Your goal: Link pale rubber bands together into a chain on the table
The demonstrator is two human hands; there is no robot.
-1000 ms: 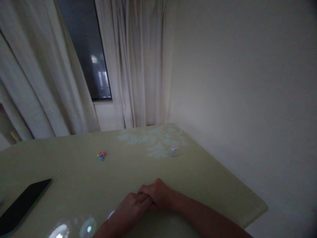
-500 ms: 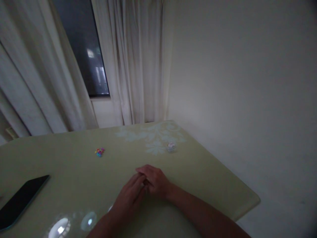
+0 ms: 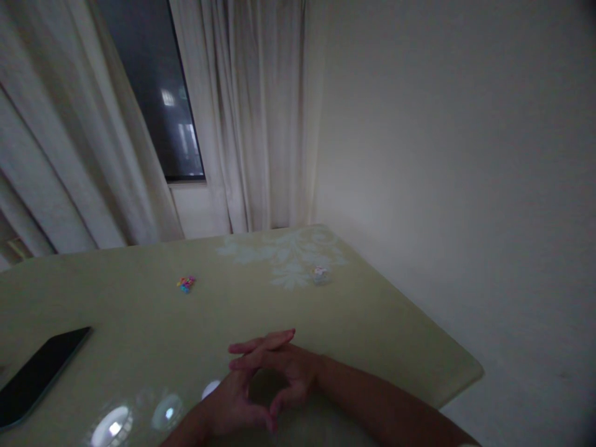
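Left hand (image 3: 228, 400) and right hand (image 3: 291, 366) spread, overlapping, colourful pieces (image 3: 187, 284) and transparent item (image 3: 321, 277) (details indistinct) beyond on the surface (image 3: 372, 323), dark slab (image 3: 41, 375) cut off at left

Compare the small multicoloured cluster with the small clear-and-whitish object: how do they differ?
Colour: the small multicoloured cluster mixes bright yellow, pink and blue; the small clear-and-whitish object is pale, seemingly see-through.
Place: the cluster lies left, on plain surface; the whitish object sits right, by the pale floral pattern.
Shared: both rest on the greenish table.
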